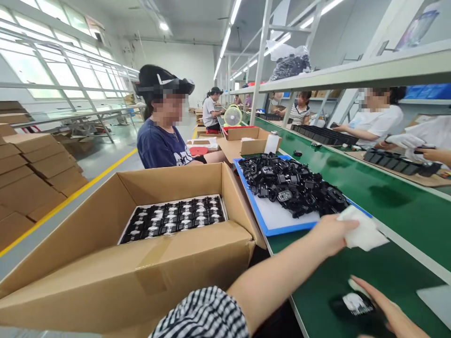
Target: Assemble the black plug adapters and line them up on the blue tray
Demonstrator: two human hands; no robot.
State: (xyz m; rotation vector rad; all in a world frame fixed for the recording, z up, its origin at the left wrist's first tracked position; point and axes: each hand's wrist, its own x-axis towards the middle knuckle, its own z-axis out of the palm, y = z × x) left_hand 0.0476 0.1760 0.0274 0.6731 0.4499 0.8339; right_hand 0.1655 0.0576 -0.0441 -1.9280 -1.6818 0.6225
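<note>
My left hand [333, 234] reaches across the green belt near the corner of a blue-rimmed tray [282, 231]. Its fingers are closed on a folded white cloth [364, 229]. At lower right, my right hand [391, 312] is around a small black plastic part [355, 306] that shows a white patch on top. This part is partly blurred, so its exact kind cannot be made out. Heaped in the tray is a pile of similar-looking black plastic parts [292, 185] with cables.
An open cardboard box [197, 251] at left holds rows of black parts [172, 218]. A co-worker in a dark blue shirt [158, 141] sits beyond it. Across the green belt [373, 188], other people handle black trays [398, 162]. A shelf [352, 75] overhangs the line.
</note>
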